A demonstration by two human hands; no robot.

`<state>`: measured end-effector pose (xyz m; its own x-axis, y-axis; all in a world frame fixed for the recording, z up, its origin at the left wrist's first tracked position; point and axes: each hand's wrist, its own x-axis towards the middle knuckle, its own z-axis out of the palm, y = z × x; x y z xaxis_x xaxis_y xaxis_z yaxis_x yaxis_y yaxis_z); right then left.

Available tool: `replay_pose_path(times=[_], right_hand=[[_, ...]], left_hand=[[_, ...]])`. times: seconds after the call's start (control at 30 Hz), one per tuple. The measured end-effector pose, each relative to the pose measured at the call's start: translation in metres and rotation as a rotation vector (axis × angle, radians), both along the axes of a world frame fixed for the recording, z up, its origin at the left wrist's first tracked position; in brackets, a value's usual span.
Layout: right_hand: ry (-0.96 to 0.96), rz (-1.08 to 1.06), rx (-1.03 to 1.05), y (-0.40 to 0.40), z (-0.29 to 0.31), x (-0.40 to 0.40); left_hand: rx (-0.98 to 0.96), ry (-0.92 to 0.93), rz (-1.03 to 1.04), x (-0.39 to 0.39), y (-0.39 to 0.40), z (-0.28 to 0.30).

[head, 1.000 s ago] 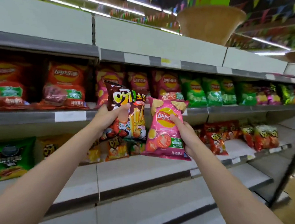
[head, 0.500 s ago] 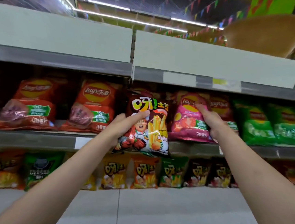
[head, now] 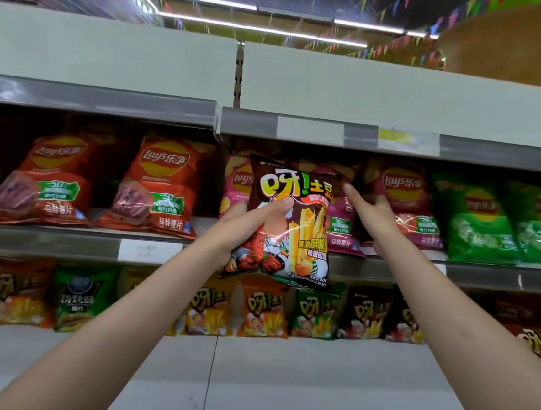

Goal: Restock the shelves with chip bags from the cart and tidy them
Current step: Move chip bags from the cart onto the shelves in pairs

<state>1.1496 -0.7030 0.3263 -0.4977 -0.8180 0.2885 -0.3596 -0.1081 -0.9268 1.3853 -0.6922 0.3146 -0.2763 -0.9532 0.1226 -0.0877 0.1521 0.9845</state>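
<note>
Right now I am mid-restock: my left hand (head: 247,225) grips a dark brown foil bag of potato sticks (head: 289,221) by its left side, thumb across the front, holding it upright in the air in front of the grey metal middle shelf (head: 63,242). My right hand (head: 371,212) reaches past it with fingers stretched out and relaxed, holding nothing; the fingertips are at the pink crinkled chip bags (head: 403,206) standing near that shelf's front edge, though I cannot quite tell whether they touch. I judge the step in hand to be straightening the pink row.

Next, the brown bag calls for a lower place: its match looks to be the row of small potato-stick bags (head: 364,314) far back on the white shelf below (head: 281,369).

Orange-red chip bags (head: 163,185) fill the middle shelf's left end, green ones (head: 477,219) its right end. Above run a bare white shelf (head: 370,92), strip lights and coloured bunting under a dim ceiling.
</note>
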Motion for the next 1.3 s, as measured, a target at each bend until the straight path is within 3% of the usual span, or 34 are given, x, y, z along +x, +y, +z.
replay_pose_path(times=[0.17,0.33,0.47,0.67,0.97,1.3], right_hand=[[-0.097,0.098,-0.095,0.045,-0.011,-0.017],[-0.007,0.433,0.137,0.098,-0.028,-0.047],[-0.080,0.520,0.159,0.132,-0.033,-0.083],[-0.116,0.483,0.122,0.181,-0.054,-0.143],[-0.241,0.374,0.231,0.234,-0.132,-0.204],[-0.299,0.369,0.408,0.186,-0.211,-0.218]], left_hand=[[0.019,0.038,-0.021,-0.036,0.020,-0.002],[-0.032,0.022,-0.032,-0.096,0.049,-0.015],[-0.072,0.035,-0.101,-0.146,0.076,-0.023],[-0.088,0.024,-0.199,-0.210,0.118,-0.047],[0.070,-0.071,-0.317,-0.277,0.149,-0.123],[0.260,-0.115,-0.350,-0.287,0.107,-0.200]])
